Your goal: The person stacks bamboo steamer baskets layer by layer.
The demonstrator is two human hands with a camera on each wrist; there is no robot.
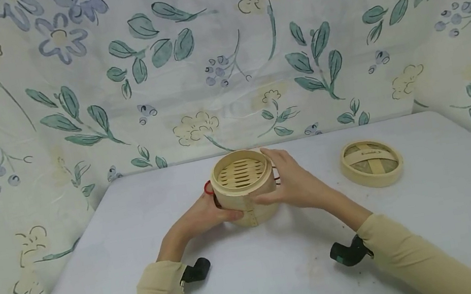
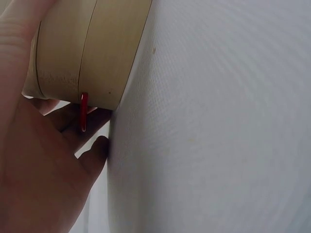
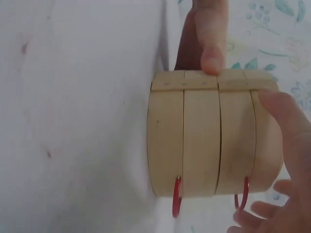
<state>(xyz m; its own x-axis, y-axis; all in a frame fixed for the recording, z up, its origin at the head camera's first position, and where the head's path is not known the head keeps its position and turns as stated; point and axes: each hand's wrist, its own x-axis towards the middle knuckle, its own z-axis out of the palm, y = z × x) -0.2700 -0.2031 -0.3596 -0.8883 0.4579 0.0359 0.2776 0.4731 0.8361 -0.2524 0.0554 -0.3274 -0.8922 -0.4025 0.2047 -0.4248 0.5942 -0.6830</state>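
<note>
A bamboo steamer (image 1: pixel 244 187) of two stacked tiers with small red ring handles stands on the white table (image 1: pixel 283 273), its slatted floor showing from above. My left hand (image 1: pixel 209 214) grips the lower tier from the left, thumb across its front. My right hand (image 1: pixel 293 181) holds the upper tier from the right, fingers curled over the rim. In the right wrist view the stacked steamer (image 3: pixel 214 136) shows its seams and red rings, with my right hand's fingertips (image 3: pixel 272 104) on the top tier. The left wrist view shows the steamer wall (image 2: pixel 90 48) against my left palm (image 2: pixel 34 170).
The steamer's woven bamboo lid (image 1: pixel 371 162) lies upside down on the table to the right. A floral cloth (image 1: pixel 221 56) hangs behind and along both sides of the table.
</note>
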